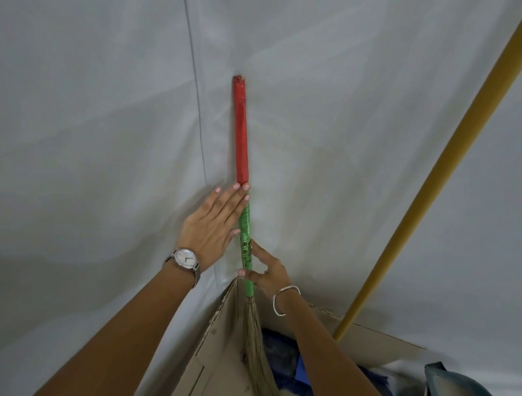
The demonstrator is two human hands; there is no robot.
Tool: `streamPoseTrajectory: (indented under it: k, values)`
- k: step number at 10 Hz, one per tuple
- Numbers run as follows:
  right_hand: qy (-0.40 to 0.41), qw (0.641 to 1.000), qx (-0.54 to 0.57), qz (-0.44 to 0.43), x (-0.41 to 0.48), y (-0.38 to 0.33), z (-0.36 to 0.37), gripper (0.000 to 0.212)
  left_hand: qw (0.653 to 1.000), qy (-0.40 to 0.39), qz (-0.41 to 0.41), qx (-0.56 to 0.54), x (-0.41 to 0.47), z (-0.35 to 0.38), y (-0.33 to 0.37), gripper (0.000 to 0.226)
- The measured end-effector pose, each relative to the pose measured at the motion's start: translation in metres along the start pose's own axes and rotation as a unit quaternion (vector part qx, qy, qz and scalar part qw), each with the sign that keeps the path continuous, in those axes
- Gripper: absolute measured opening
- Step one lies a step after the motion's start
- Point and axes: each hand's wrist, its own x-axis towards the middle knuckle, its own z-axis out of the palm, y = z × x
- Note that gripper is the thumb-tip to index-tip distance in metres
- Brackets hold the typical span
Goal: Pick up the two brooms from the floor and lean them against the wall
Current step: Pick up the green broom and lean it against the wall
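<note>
Brooms stand against a wrinkled white sheet wall [108, 101]: right, a smooth yellow pole [452, 164], its head hidden behind a cardboard box [217, 345]; centre, a grass broom [244, 197], glossy red-and-green-taped handle, straw bristles cut off below. Left hand [214, 222] lies flat, fingers spread along it; right hand [262, 272] pinches the green wrap.

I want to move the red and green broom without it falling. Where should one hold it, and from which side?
Grip the green wrapped band of the broom, just above the bristles. It is straight, slim and ribbed, and clear of the wall. Come from the right, where the right hand pinches it now; the left hand lies flat against it.
</note>
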Motion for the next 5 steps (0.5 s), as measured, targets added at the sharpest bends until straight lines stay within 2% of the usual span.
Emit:
streamPoseTrajectory:
  k: [2, 3, 4, 5]
  values:
    - [0.008, 1.000, 0.010, -0.006, 0.001, 0.004, 0.011, 0.082, 1.000, -0.012, 0.003, -0.009, 0.000, -0.001, -0.001, 0.067]
    - [0.016, 0.999, -0.027, -0.009, -0.001, 0.004, 0.011, 0.084, 1.000, -0.015, 0.006, -0.009, 0.001, -0.002, -0.001, 0.066]
    - [0.030, 0.992, -0.118, -0.019, -0.005, 0.002, 0.005, 0.085, 0.999, -0.020, -0.003, -0.036, 0.001, -0.009, 0.000, 0.065]
    - [0.082, 0.975, -0.203, -0.040, -0.027, -0.002, -0.009, 0.080, 0.997, -0.016, -0.017, -0.075, 0.003, -0.025, 0.002, 0.063]
